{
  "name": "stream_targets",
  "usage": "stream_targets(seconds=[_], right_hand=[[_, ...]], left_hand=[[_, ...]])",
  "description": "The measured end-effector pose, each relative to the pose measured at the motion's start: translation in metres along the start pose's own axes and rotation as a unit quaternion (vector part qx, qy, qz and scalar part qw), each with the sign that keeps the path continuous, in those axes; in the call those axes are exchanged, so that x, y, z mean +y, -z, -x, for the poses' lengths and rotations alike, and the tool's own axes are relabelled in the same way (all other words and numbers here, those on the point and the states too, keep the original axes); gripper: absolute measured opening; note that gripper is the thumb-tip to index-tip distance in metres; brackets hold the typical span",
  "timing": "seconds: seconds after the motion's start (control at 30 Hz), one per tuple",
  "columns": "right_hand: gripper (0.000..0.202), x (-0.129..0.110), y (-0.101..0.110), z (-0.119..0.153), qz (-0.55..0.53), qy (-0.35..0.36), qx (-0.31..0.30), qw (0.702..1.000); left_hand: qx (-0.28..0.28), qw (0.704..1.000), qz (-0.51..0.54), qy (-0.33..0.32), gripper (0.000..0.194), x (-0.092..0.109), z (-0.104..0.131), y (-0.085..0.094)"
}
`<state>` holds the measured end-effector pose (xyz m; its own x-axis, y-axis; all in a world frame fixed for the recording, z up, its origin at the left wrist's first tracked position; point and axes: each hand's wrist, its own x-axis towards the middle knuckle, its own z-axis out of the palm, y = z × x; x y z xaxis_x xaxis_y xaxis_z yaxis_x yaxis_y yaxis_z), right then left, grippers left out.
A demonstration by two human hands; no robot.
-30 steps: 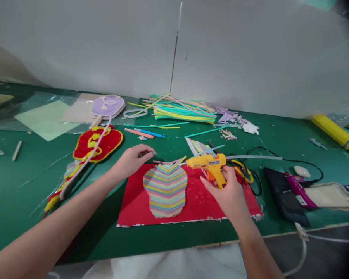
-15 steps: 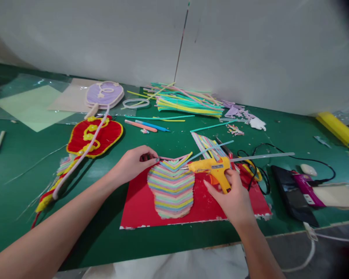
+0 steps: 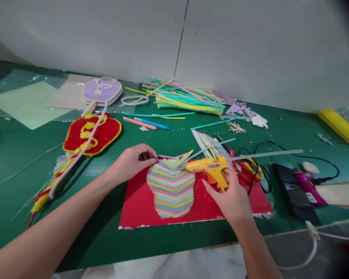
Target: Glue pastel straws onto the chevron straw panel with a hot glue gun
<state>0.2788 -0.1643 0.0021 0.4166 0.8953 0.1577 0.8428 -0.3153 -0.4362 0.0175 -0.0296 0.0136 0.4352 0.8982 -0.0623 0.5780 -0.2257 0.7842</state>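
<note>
My left hand (image 3: 136,162) pinches the end of a pink pipe cleaner (image 3: 166,157) at the upper left of a striped fan-shaped piece (image 3: 173,192). Pastel pipe cleaners form V-shaped rows across that piece, which lies on a red sheet (image 3: 136,209). In my right hand (image 3: 235,199) is a yellow hot glue gun (image 3: 218,169), its nozzle pointing left at the V of the top rows. A long clear glue stick (image 3: 269,154) juts from its back. One light blue pipe cleaner (image 3: 215,146) sticks out to the upper right, partly behind the gun.
A bundle of pipe cleaners (image 3: 189,102) lies by the wall. At left are a red fan (image 3: 110,133) and a purple fan (image 3: 101,91). Two pens (image 3: 141,124) lie beyond my left hand. A black cable (image 3: 293,147) and a power bank-like device (image 3: 291,193) are at right.
The glue gun's nozzle has shifted slightly left over the top rows. My left hand keeps its pinch at the same corner. The camera view has moved a little.
</note>
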Motion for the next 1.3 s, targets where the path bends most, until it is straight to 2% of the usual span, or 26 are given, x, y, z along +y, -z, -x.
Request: stream_targets(seconds=[0.33, 0.5, 0.73, 1.3], right_hand=[[0.052, 0.0042, -0.0013, -0.0004, 0.017, 0.011, 0.030, 0.999], [0.048, 0.0005, -0.0017, 0.0006, 0.023, 0.020, 0.027, 0.999], [0.048, -0.0020, -0.0038, 0.0021, 0.033, 0.011, 0.008, 0.999], [0.042, 0.0014, 0.0028, -0.0020, 0.013, -0.037, -0.003, 0.999]], left_hand=[[-0.010, 1.000, 0.005, -0.006, 0.023, -0.0001, 0.0004, 0.0010], [-0.012, 1.000, 0.015, -0.009, 0.023, -0.0030, -0.0001, 0.0009], [-0.058, 0.998, 0.020, -0.011, 0.031, -0.0026, 0.0015, 0.0068], [-0.067, 0.998, 0.009, -0.010, 0.035, -0.0034, 0.0012, 0.0062]])
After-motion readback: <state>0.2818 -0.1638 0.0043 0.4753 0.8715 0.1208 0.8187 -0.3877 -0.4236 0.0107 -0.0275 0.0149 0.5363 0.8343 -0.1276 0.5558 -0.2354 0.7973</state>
